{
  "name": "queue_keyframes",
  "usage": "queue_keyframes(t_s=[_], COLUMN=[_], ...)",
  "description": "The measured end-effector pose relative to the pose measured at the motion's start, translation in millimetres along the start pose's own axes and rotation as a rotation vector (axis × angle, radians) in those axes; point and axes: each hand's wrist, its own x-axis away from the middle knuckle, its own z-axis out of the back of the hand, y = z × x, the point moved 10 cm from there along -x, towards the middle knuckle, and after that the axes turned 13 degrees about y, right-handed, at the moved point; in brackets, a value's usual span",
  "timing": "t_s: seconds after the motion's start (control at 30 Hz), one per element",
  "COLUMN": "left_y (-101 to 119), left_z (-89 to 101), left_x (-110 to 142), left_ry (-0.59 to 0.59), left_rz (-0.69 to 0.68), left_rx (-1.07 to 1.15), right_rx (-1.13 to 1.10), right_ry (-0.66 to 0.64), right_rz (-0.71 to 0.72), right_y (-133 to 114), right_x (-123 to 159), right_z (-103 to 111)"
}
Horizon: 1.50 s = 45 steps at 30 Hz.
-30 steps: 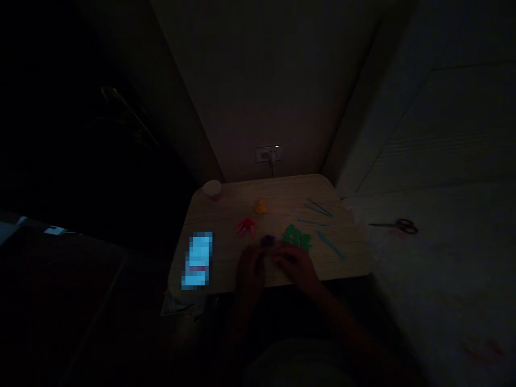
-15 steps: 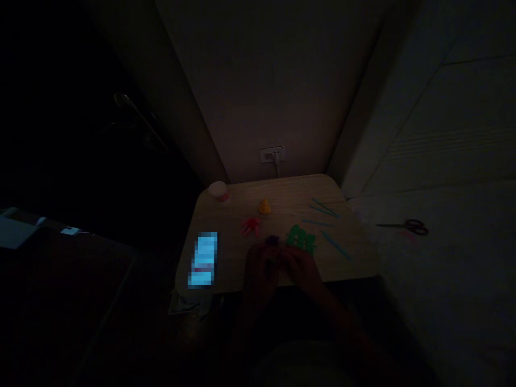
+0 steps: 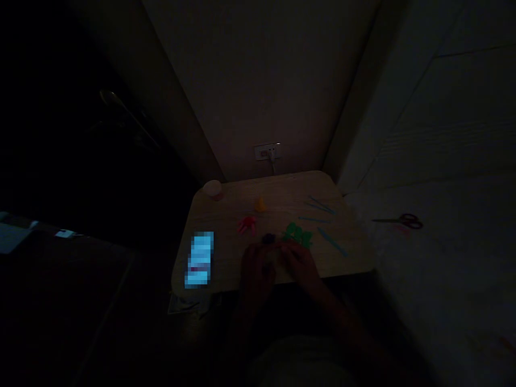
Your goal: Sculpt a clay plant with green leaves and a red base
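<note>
In dim light, my left hand (image 3: 256,267) and my right hand (image 3: 299,262) come together over the front of a small wooden table (image 3: 229,258). Their fingers are curled and pinched close to each other around something too small and dark to make out. Just beyond the fingertips lies a dark purple lump (image 3: 268,237). Green leaf-like pieces (image 3: 297,233) lie beside my right hand, partly behind it. Farther back are a red piece with pink strips (image 3: 247,224) and a small orange-yellow piece (image 3: 260,205).
A lit phone (image 3: 199,260) lies at the table's left. A paper cup (image 3: 213,190) stands at the back left corner. Thin blue-green sticks (image 3: 314,220) and a thicker blue tool (image 3: 332,242) lie at the right. Scissors (image 3: 403,220) rest on a pale surface beyond. A wall socket (image 3: 267,151) holds a plug.
The whole view has shifted slightly, so things sit a little farther left. My hands stay together, with the right fingers moved slightly. Nothing on the table has visibly been moved.
</note>
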Motion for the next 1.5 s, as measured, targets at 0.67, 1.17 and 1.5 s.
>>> queue_keyframes(t_s=[0.67,1.17,1.5], left_y=[-22,-48,-53], left_z=[24.2,28.4,22.5], left_x=[-3,-12,-6], left_ry=[0.109,0.229,0.179], left_rz=[0.143,0.307,0.483], left_rx=[0.085,0.165,0.288], right_rx=[-0.094,-0.115,-0.137], right_ry=[0.019,0.033,0.085], right_rz=[-0.170,-0.211,-0.182], right_y=[14,14,15], right_x=[0,1,-5], right_z=[2,3,11])
